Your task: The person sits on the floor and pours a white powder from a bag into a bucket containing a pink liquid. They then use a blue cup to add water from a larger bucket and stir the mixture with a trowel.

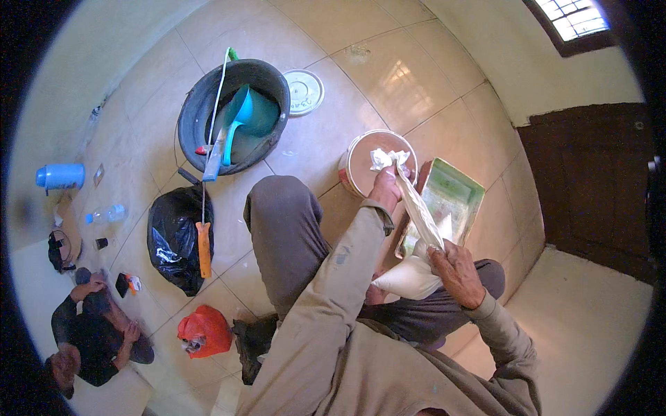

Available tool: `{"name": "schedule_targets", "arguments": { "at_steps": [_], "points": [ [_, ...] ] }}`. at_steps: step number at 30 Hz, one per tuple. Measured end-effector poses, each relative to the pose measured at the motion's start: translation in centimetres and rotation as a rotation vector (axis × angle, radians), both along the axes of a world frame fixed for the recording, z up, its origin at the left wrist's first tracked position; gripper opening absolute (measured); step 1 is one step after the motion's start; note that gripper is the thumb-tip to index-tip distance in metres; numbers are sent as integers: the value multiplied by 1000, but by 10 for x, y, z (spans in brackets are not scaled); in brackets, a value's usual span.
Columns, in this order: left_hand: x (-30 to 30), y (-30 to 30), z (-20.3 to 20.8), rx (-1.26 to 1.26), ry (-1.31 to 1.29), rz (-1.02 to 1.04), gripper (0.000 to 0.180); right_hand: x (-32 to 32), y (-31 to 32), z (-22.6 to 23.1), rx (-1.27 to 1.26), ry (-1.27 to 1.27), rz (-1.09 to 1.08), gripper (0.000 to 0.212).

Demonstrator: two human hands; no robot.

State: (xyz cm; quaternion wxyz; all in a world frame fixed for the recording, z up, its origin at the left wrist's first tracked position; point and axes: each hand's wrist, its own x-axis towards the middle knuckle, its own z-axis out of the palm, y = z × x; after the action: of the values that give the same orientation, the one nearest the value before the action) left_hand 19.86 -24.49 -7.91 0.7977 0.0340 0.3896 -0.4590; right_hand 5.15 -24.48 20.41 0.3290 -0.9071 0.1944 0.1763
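Note:
A white plastic bag [406, 277] with a bulging, full lower part rests by my right thigh, its long neck stretched up toward a small round bucket [349, 168]. My left hand [386, 190] is closed around the bag's gathered top, and crumpled white plastic sticks out above the fingers over the bucket. Lower down, my right hand [458, 274] grips the bag where the neck meets the full part. Beside the bucket lies a rectangular paint tray [454, 201], green and whitish inside, partly covered by the bag.
At the far left stands a dark basin [186, 139] holding a turquoise dipper [239, 114], with an orange-handled paint roller [204, 249] across it. A white lid [305, 92], black plastic bag [177, 232] and red bag [208, 329] lie around. Another person [94, 340] sits at lower left.

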Motion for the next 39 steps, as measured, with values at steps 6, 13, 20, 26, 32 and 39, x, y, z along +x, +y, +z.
{"name": "schedule_targets", "arguments": {
  "at_steps": [6, 13, 20, 26, 32, 39],
  "points": [
    [-21, 22, 51, -72, -143, 11, 21, -3, -8, -24, 223, 67, -239, 42],
    [-28, 37, 66, -361, -36, 280, 60, 6, -8, -43, 497, 11, -448, 35],
    [-39, 22, 36, -380, 165, 449, 49, 7, -6, -44, 628, 17, -710, 28],
    [-41, 20, 37, -351, 171, 417, 44, -12, -21, -54, 600, 64, -686, 30],
    [-31, 10, 6, 22, -41, 202, 29, -6, -13, -42, 640, 65, -635, 31],
    [-19, -6, -2, 184, 38, 97, 18, -9, -13, -38, 577, 66, -536, 33]
  ]
}}
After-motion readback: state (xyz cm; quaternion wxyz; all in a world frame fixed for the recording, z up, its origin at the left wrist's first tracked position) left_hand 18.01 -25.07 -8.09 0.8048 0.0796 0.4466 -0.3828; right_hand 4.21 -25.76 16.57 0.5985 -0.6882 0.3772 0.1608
